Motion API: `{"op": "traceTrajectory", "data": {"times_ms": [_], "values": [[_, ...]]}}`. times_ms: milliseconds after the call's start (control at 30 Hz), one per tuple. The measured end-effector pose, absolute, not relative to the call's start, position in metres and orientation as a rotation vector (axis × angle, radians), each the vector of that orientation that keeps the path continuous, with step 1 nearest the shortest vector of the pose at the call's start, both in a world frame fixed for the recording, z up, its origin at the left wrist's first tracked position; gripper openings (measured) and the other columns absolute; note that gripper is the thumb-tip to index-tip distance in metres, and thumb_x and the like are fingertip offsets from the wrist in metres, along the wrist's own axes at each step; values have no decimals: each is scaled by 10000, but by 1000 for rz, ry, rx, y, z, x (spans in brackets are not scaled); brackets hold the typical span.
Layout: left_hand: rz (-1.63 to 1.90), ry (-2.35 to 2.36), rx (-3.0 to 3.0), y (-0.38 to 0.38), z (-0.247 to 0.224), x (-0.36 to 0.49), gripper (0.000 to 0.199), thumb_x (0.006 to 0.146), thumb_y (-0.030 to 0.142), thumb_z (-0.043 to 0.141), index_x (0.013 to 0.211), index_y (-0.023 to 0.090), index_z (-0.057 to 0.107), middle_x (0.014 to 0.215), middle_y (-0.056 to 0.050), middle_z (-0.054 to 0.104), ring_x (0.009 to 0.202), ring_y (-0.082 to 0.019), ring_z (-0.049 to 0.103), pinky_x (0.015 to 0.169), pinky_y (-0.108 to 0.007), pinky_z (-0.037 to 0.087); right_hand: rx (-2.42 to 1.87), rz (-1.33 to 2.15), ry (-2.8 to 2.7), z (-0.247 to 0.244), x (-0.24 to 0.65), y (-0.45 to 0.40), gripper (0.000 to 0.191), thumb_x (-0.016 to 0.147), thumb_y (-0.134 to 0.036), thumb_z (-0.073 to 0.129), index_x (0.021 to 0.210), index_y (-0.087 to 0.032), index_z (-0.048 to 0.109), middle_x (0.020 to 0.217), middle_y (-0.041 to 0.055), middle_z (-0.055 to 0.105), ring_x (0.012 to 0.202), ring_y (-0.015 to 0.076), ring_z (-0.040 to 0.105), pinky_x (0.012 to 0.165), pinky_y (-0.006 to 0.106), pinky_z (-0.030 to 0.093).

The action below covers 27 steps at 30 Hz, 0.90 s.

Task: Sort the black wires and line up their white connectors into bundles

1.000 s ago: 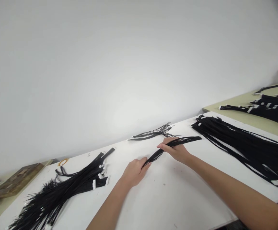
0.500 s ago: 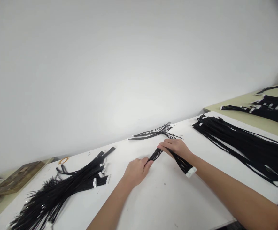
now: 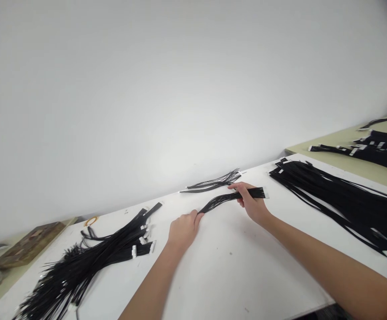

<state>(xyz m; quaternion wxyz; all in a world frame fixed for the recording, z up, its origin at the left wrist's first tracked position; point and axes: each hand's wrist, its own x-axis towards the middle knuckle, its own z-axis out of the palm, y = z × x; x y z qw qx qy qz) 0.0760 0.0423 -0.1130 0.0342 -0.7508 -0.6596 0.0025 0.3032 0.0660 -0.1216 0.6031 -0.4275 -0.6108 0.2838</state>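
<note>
A flat black cable bundle (image 3: 223,199) with a white connector at its right end stretches between my two hands above the white table (image 3: 233,266). My left hand (image 3: 182,230) pinches its narrow left end. My right hand (image 3: 252,205) grips it near the connector end, fingers curled over the wires. Just behind the hands, close to the wall, lies a small loose bunch of thin black wires (image 3: 213,182).
A large heap of black cables with white connectors (image 3: 90,260) lies at the left. Long black cables (image 3: 340,200) are spread out at the right. More cables (image 3: 376,149) sit on a yellowish table at far right. An orange rubber band (image 3: 90,221) lies near the wall.
My right hand swung the connector end of the bundle from near me back out to the right. Both hands and the bundle now sit slightly farther from me.
</note>
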Motion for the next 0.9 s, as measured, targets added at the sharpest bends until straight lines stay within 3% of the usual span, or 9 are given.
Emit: {"op": "traceTrajectory", "data": {"times_ms": [233,433,700,800,900], "values": [[71,-2010,-2305,42,-116,77,504,919,514,141,879,222,550,726,-46,635,670,-212,627,571,-272,399,-1005,609,-1428,-123,301,66,407,882,-496,412,850,-175,660,601,11,506,563,123,495,561,240,451],[90,-1976,-2313,42,-117,78,491,921,509,152,897,230,555,762,-40,648,696,-215,633,583,-276,406,-935,488,-1564,-125,307,68,311,901,-417,404,856,-184,604,694,25,553,583,124,464,631,264,426],[103,-1976,-2323,40,-118,79,502,919,512,157,916,223,568,764,-52,647,706,-223,634,590,-284,411,-908,481,-1659,-132,312,79,297,880,-443,425,804,-208,591,520,-6,474,550,138,448,673,291,429],[92,-1989,-2331,40,-116,80,506,920,509,153,914,215,566,750,-54,640,698,-216,631,584,-275,403,-949,551,-1581,-128,310,75,307,879,-457,429,847,-206,602,601,9,518,591,142,478,664,286,432],[61,-2006,-2343,38,-113,80,515,924,502,130,891,211,555,742,-54,634,690,-213,625,565,-266,385,-1002,675,-1466,-122,308,72,344,873,-498,425,868,-202,601,606,1,493,559,134,477,561,265,428]]}}
